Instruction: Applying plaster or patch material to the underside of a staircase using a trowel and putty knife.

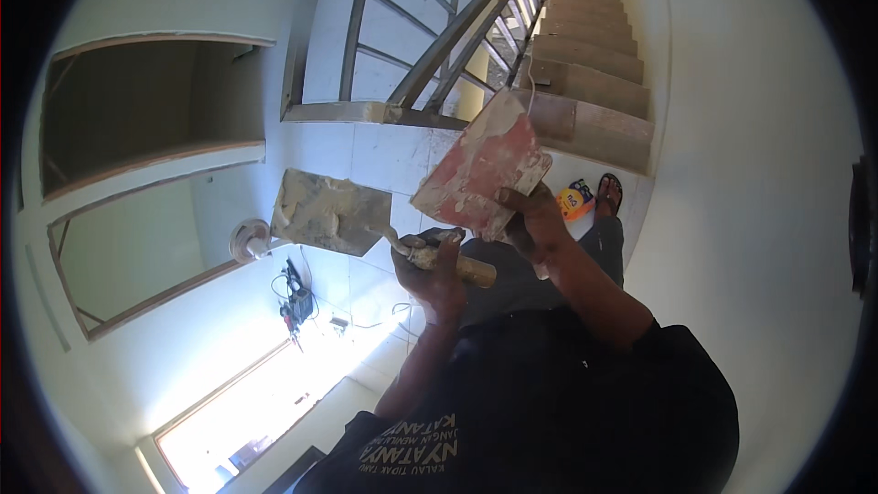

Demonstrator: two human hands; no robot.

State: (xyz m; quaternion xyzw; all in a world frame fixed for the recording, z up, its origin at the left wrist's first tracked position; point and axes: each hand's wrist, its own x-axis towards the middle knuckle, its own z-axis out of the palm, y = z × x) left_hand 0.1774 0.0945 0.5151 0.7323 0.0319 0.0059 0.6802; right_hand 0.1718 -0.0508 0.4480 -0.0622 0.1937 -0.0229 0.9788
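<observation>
My left hand is wrapped round the worn handle of a trowel. The trowel's flat, four-sided metal blade points left and carries smears of pale plaster. In my right hand is a flat red board, gripped by its lower right edge with the thumb on top. Pale plaster coats much of the board, mostly along its edges. The trowel blade and the board are side by side in front of my body, with a gap between them.
A metal railing and a staircase rise ahead. On the tiled floor, an orange and yellow package lies beside my sandalled foot. Power tools and cords lie at left. A wall stands close on the right.
</observation>
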